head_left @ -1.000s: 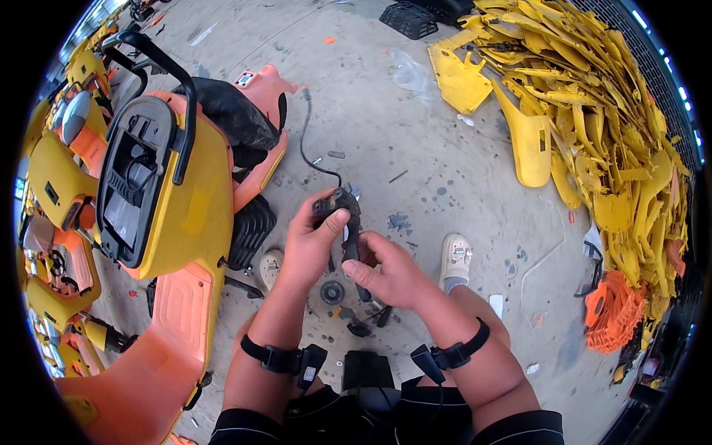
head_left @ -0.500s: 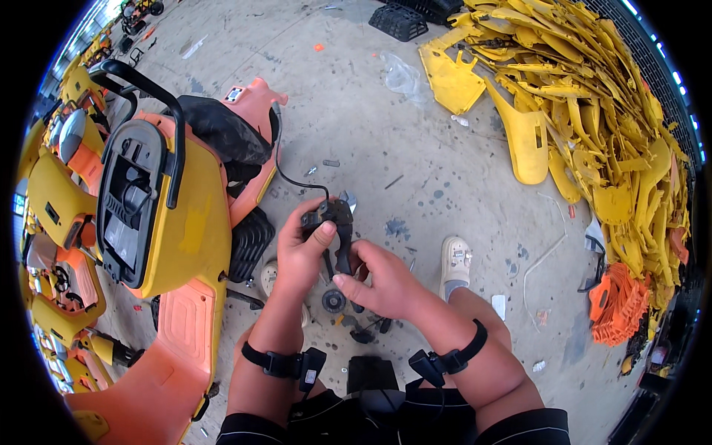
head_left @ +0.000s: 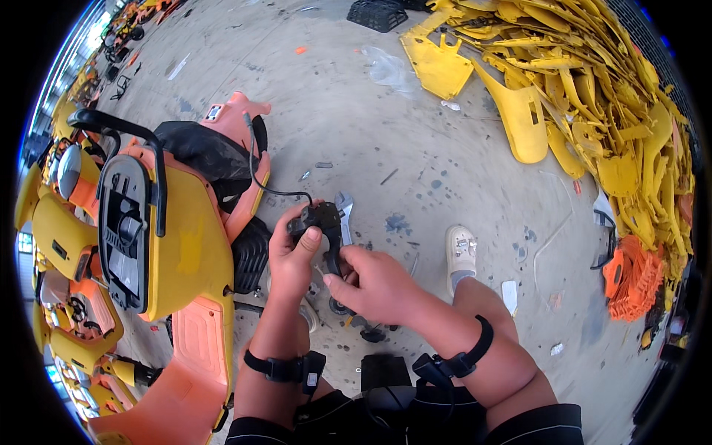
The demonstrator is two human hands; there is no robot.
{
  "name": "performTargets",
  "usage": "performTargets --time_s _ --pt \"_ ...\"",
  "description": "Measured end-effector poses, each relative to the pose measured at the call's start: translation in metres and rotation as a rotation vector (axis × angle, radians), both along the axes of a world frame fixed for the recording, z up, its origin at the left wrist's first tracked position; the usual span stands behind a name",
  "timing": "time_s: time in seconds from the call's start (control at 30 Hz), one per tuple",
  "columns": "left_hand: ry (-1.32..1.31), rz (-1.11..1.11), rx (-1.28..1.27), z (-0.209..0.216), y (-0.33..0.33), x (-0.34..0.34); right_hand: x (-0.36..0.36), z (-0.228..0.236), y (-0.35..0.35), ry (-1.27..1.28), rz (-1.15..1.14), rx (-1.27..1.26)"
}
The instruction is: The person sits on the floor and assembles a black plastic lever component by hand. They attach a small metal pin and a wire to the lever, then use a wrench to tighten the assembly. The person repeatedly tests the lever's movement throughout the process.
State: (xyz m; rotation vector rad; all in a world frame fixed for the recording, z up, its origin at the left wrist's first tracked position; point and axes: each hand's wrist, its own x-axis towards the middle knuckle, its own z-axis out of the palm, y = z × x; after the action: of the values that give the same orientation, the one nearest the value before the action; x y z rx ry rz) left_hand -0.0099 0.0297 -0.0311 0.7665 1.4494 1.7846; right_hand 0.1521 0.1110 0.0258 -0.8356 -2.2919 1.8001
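A black brake lever assembly [head_left: 322, 216] with a thick housing and a curved lever is held up in front of me. My left hand [head_left: 292, 256] is closed around the housing, thumb pressed on its near side. Lower down, my right hand [head_left: 374, 283] pinches the end of the lever, and its fingertips are partly hidden. A thin shiny piece [head_left: 320, 269] shows between the hands; I cannot make out what it is. From the housing a black cable [head_left: 285, 193] runs to the yellow and pink scooter [head_left: 194, 222] on my left. Just beyond the lever lies an adjustable wrench [head_left: 345, 211].
Yellow plastic panels [head_left: 623, 141] are heaped at the far right, beside a bundle of orange parts [head_left: 636, 278]. More scooters [head_left: 63, 237] stand along the left. Small dark parts [head_left: 372, 335] lie on the concrete floor [head_left: 356, 111] by my feet. A black crate [head_left: 377, 15] sits at the back.
The view has shifted slightly. The lever assembly has tilted a little in my hands, and more of the wrench shows beside it. Both hands keep their hold.
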Motion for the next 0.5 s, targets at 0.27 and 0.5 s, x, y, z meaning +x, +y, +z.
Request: performTargets --time_s 0.27,0.5 --pt "-0.062 0.026 0.103 -0.008 0.004 0.017 0.011 -0.004 -0.013 0.002 -0.048 0.184" --pt "-0.035 0.012 0.008 -0.004 -0.004 0.022 0.019 -0.006 -0.011 -0.030 0.014 0.055"
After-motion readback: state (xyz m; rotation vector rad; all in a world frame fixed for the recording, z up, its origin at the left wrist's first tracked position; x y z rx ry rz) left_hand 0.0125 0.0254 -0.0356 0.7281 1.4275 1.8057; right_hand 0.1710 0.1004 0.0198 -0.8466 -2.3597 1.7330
